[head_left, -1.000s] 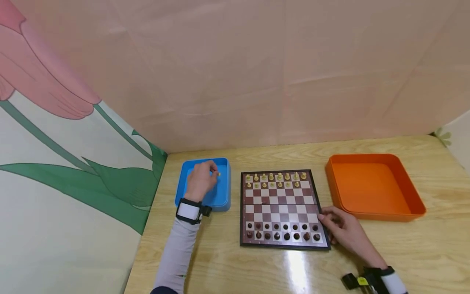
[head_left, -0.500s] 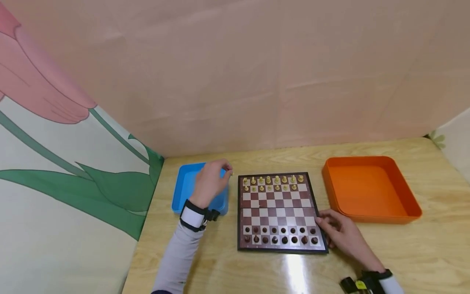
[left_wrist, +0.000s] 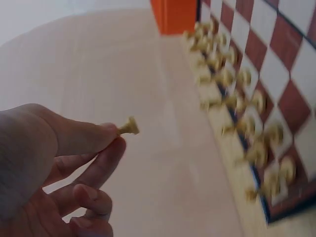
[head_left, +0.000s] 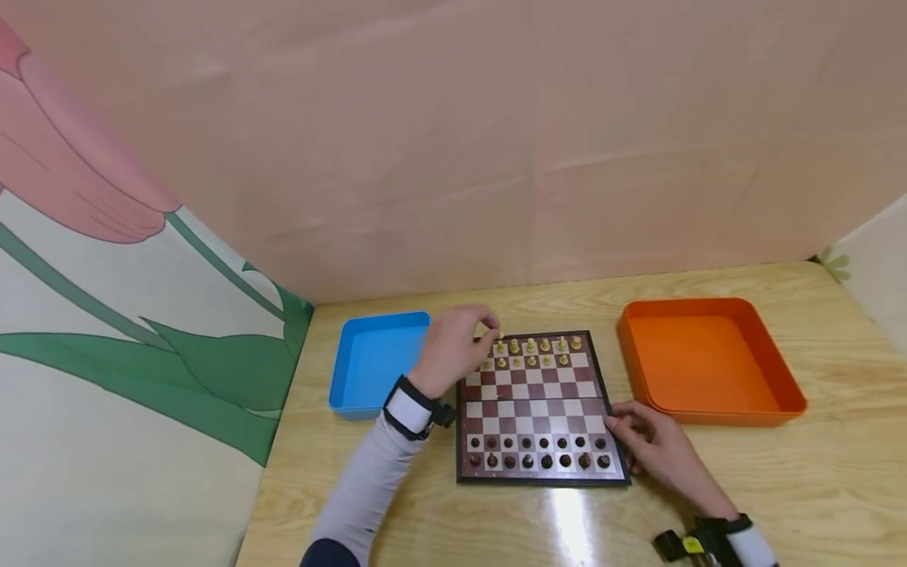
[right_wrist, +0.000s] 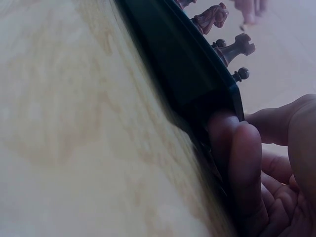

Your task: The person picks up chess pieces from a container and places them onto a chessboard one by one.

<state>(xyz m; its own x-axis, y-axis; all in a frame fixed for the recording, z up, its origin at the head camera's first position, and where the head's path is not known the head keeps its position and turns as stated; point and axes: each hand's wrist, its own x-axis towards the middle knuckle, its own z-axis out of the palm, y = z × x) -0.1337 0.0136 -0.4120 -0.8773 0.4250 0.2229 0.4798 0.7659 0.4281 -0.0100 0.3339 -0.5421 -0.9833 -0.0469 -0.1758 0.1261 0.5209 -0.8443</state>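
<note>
My left hand [head_left: 453,350] pinches a small pale yellow chess pawn [left_wrist: 130,126] between thumb and forefinger, its flared base pointing outward. This hand overlaps the far left corner of a brown-and-white chessboard [head_left: 538,409], hiding some pieces there. Pale chess pieces [head_left: 531,346] stand in two rows along the far side. Dark chess pieces [head_left: 546,462] fill two rows on the near side. At the board's right edge, my right hand [head_left: 659,445] grips the black frame [right_wrist: 182,64], thumb on the upper side and fingertips against the side wall.
A blue tray [head_left: 379,411] lies left of the board, partly behind the left hand. To the right stands an orange tray [head_left: 723,417], close to the right hand. All rest on a wooden table [head_left: 510,524], with a pink cloth wall [head_left: 524,157] behind.
My left hand has moved right, from over the blue tray to the board's far left corner, carrying the pawn. The right hand stays on the board's edge.
</note>
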